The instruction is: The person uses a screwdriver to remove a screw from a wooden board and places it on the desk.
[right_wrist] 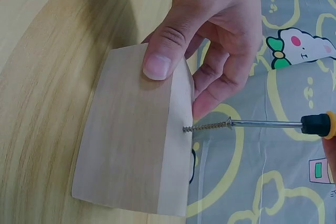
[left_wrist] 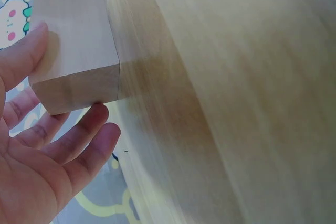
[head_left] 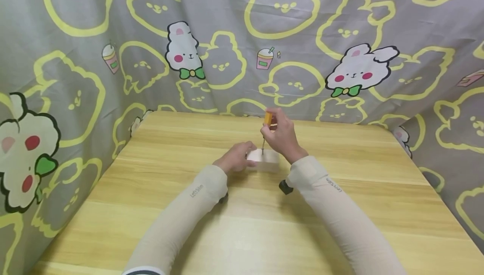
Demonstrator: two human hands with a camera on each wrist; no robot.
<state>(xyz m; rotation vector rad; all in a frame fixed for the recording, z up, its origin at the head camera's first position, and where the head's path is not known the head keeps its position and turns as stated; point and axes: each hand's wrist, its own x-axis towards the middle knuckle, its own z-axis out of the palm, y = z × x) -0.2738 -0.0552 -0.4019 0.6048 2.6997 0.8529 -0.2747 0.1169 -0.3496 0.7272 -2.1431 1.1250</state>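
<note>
A pale wooden block [head_left: 267, 165] sits on the table at the centre. My left hand [head_left: 236, 157] grips its left end, with the thumb [left_wrist: 29, 51] on the near face and fingers around the other sides. The right hand [head_left: 282, 136] holds a screwdriver [head_left: 268, 118] by its orange-yellow handle, pointing down over the block. In the right wrist view, the screwdriver's metal shaft [right_wrist: 268, 124] meets the head of a screw [right_wrist: 210, 126]. The screw's point is at the block's narrow upper face, and most of its thread shows. Most of the right hand lies outside that view.
The wood-grain table [head_left: 151, 207] reaches back to a grey curtain [head_left: 234, 18] with yellow outlines and cartoon rabbits. Curtain also hangs on the left and right. A black wrist camera [head_left: 286, 187] juts from under the right sleeve.
</note>
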